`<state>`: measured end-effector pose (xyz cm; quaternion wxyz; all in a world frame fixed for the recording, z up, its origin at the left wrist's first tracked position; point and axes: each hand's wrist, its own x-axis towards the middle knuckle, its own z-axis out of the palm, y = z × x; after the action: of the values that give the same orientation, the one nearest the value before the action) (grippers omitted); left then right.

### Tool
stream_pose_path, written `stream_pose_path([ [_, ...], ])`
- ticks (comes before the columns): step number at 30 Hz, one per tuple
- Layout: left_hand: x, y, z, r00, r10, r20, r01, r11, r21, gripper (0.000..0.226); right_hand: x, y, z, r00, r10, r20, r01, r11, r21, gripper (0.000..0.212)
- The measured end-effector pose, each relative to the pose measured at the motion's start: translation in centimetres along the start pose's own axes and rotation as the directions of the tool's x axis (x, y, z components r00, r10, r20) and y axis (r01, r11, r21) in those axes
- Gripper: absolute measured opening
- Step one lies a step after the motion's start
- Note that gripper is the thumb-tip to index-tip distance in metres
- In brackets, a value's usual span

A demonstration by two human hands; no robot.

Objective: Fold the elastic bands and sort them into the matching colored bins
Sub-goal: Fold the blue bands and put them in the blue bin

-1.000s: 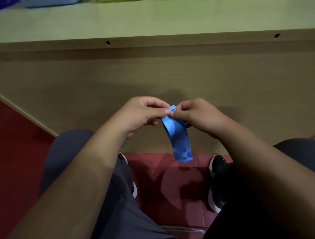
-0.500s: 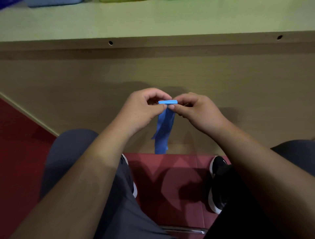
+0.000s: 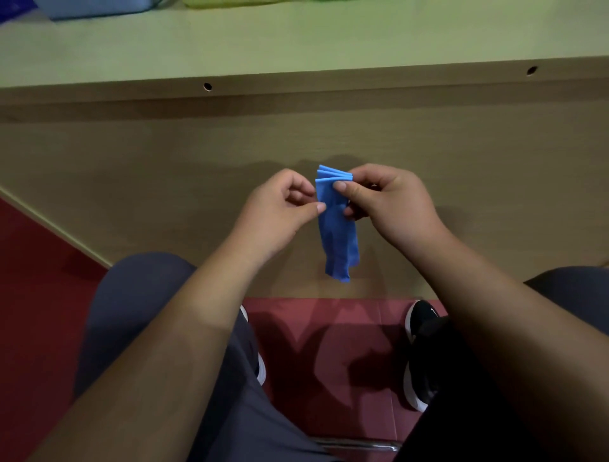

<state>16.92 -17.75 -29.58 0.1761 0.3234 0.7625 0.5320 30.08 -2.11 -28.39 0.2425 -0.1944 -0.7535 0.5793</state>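
Hands meet below the desk's near edge, in front of its wooden front panel (image 3: pixel 164 165), with both forearms reaching out over the person's grey-trousered knees (image 3: pixel 131 313). The left hand (image 3: pixel 280 211) has its fingers curled. Its thumb tip lies on the left edge of the blue elastic band (image 3: pixel 337 231) and nips that edge, with the forefinger hooked just above it. The right hand (image 3: pixel 392 204) pinches the band near its top, thumb flat on the front face and the other fingers tucked behind.

The band is a broad, flat blue strip. Its upper end is gathered into several stacked folds (image 3: pixel 333 174) that step up one behind another above the right thumb. The rest hangs straight down between the two hands and ends in an uneven lower edge above the red floor (image 3: pixel 329 362).

Half a second ago the folded top showed edge-on, as a thin level bar squeezed between both thumbs, and the tail hung narrow and twisted. Since then the stack has tipped so its layers face up, the left thumb has slipped down the side, and the tail lies wide and flat.

On the tabletop's far left edge sits a blue bin (image 3: pixel 95 6), with a yellow-green bin (image 3: pixel 230 2) to its right.
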Motion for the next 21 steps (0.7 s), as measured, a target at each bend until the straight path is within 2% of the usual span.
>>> stream_pose_path([
  [7, 0.43, 0.16, 0.48, 0.998, -0.013, 0.064, 0.016, 0.999, -0.051, 0.017, 0.08, -0.38, -0.63, 1.000, -0.011, -0.027, 0.012, 1.000, 0.020, 0.006],
  [13, 0.55, -0.12, 0.53, 0.994, -0.041, 0.104, 0.047, 0.997, -0.058, 0.016, -0.07, -0.06, -0.71, 0.994, -0.092, -0.060, 0.089, 0.994, -0.055, 0.006],
  [21, 0.73, -0.60, 1.11, 0.991, -0.051, 0.121, 0.062, 0.994, -0.093, 0.015, -0.05, -0.18, -0.53, 0.999, -0.012, -0.045, 0.015, 0.998, 0.057, 0.007],
])
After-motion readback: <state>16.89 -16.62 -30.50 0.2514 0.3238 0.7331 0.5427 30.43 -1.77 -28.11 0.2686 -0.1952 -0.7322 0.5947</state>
